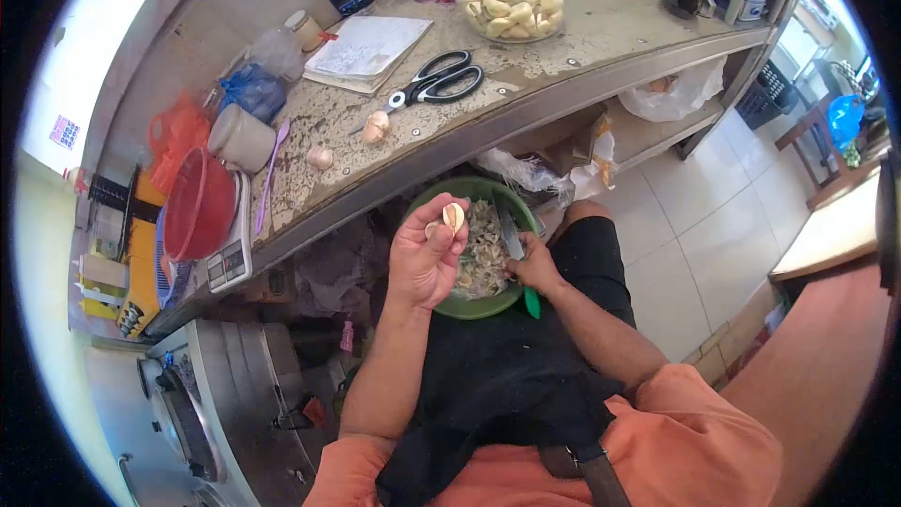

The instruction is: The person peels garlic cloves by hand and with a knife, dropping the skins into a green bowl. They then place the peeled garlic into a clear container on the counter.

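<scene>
partly hidden knife [508,230] (right hand [537,268])

The left hand [427,258] is held out in front of the body, slightly raised. Its fingers [441,225] are curled inward and closed against the thumb in a pinch at the tips. The left forearm is bare and is stretched forward from a bent elbow. The right hand [537,268] is held just beside the left and a little lower, closed in a firm grip. The right forearm, also bare, is angled inward across the lap. The two hands are near each other but apart.
</scene>
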`<state>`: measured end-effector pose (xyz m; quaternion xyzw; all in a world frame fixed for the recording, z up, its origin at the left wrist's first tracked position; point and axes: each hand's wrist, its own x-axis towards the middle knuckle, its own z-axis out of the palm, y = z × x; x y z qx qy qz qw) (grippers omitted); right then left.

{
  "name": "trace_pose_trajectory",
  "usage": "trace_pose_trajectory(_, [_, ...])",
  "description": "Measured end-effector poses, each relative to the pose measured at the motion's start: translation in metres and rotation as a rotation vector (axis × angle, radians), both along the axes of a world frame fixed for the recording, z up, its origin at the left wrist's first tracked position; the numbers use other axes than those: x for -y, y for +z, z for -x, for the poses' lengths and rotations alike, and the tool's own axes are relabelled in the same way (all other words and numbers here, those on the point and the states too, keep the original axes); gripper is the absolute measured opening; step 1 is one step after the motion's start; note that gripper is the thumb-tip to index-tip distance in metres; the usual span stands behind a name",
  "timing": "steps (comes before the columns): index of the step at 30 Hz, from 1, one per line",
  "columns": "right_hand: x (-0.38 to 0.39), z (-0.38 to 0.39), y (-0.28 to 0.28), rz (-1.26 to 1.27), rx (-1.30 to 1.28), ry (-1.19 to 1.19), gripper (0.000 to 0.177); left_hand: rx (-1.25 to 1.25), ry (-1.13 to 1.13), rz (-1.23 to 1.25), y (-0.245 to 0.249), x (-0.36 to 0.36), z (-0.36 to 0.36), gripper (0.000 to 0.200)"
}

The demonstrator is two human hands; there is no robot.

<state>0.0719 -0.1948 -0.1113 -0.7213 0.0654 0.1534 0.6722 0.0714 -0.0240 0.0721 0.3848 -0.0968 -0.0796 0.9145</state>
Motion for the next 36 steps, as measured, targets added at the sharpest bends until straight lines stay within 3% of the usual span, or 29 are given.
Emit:
trace_pose_trajectory(1, [0.000,0.001,0.008,0.023,-0.008,-0.013,0.053,-0.006,0.001,0.000,0.000,0.003,0.002,0.039])
trace_pose_trajectory(4, [-0.004,-0.004,-0.056,0.391,0.386,-0.059,0.057,-0.026,0.000,-0.005,0.000,0.006,0.004,0.040])
trace_pose_trajectory(7, [-0.005,-0.003,-0.046,0.323,0.293,-0.025,0.053,-0.014,0.012,-0.037,0.001,0.006,0.004,0.040])
trace_pose_trajectory(10, [-0.003,0.000,-0.021,0.073,0.067,0.048,0.048,-0.043,0.006,-0.009,0.004,0.006,0.005,0.039])
trace_pose_trajectory(14, [0.002,0.011,-0.010,-0.229,0.029,-0.022,0.033,-0.083,0.007,0.059,-0.004,0.004,0.008,0.036])
trace_pose_trajectory(19, [0.031,0.032,0.059,-0.116,-0.036,-0.003,0.020,-0.147,0.012,0.083,-0.018,-0.003,0.013,0.036])
trace_pose_trajectory(22, [0.045,0.046,0.091,-0.068,0.074,0.043,0.019,-0.187,0.026,0.092,-0.023,-0.006,0.018,0.035])
trace_pose_trajectory(25, [0.049,0.050,0.115,0.080,0.521,0.111,0.022,-0.260,0.049,0.084,-0.030,-0.008,0.025,0.033])
trace_pose_trajectory(30, [0.019,0.034,0.186,-0.020,0.518,0.073,0.020,-0.230,0.056,0.059,-0.039,-0.001,0.036,0.031])
trace_pose_trajectory(36, [-0.009,0.022,0.202,-0.104,0.469,0.118,0.019,-0.190,0.177,-0.030,-0.033,0.001,0.046,0.032])
